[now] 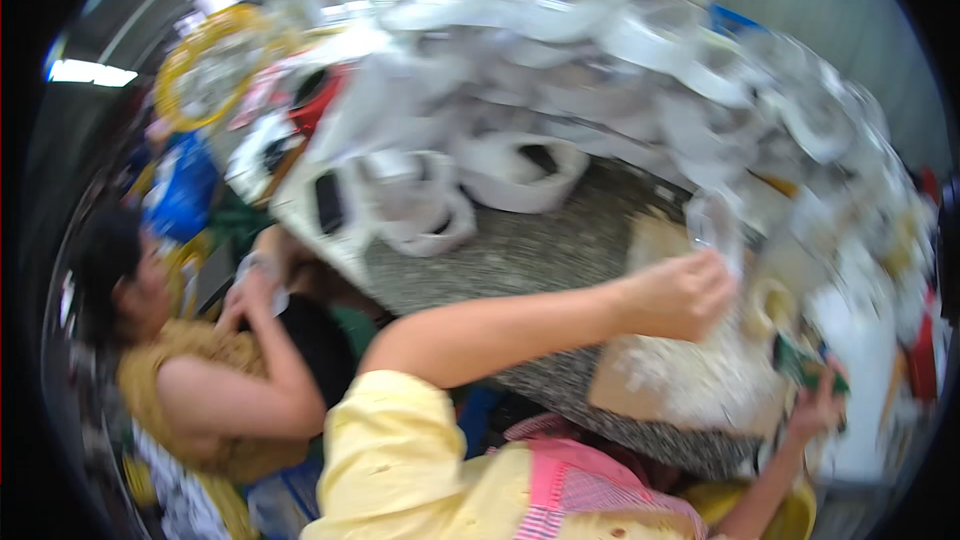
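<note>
My left hand (680, 295) is raised over the right part of the speckled work table (490, 250). Its fingers are closed, and a white looped piece (714, 225) rises from them; blur hides exactly how it is gripped. Lower right, my right hand (822, 408) has its fingers wrapped round a green object (800, 362), whose kind I cannot make out. A cream ring-shaped thing (770, 305) is close to the green object's upper end. Under my hands lies a brown board (615, 385) covered with whitish scraps (690, 380).
White curved bands (525, 170) are heaped along the table's back and right side. A dark phone-like rectangle (328, 203) lies at the left corner. To my left another person (210, 370) sits, holding something white. A yellow tub (795, 515) stands below the table at right.
</note>
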The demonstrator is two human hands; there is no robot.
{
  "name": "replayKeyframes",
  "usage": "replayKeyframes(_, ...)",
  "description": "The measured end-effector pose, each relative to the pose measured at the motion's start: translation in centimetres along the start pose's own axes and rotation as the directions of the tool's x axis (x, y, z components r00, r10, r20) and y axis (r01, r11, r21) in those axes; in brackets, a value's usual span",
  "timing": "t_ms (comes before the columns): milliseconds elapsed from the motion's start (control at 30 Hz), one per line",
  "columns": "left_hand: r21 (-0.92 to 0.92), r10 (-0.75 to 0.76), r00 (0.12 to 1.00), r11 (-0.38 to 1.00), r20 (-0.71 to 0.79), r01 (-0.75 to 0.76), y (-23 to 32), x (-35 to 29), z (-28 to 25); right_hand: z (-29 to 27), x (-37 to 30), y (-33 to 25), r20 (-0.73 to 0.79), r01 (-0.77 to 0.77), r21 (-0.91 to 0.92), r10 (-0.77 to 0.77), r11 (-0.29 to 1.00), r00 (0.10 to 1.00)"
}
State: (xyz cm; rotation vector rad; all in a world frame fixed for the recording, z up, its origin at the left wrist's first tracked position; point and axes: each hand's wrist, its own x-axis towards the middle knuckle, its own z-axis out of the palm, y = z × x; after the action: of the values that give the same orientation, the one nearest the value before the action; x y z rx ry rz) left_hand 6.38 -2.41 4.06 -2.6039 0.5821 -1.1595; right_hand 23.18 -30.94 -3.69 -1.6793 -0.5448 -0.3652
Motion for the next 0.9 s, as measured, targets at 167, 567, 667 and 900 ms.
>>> replayKeyframes(167,-0.05,0.198,0.935,0.98,0.295,-0.192,2.5,-3.2,0.5,8.2,-0.8,-9.6,0.269,-0.152,0.272,0.077,0.95,0.96)
replayKeyframes(567,-0.125,0.028,0.962,0.992,0.271,0.007,4.6,-3.4,0.6,16.9,-0.6,-6.7,0.318,0.064,0.014,-0.065,0.998,0.946)
replayKeyframes(667,-0.133,-0.024,0.963,0.989,0.268,0.061,4.7,-4.5,0.8,16.1,-1.4,-7.0,0.425,0.146,-0.088,-0.096,0.985,0.9)
replayKeyframes(900,-0.149,-0.119,0.943,0.974,0.31,0.172,5.6,-6.0,0.6,16.6,-0.4,-7.6,0.442,0.085,-0.059,-0.05,0.995,0.895)
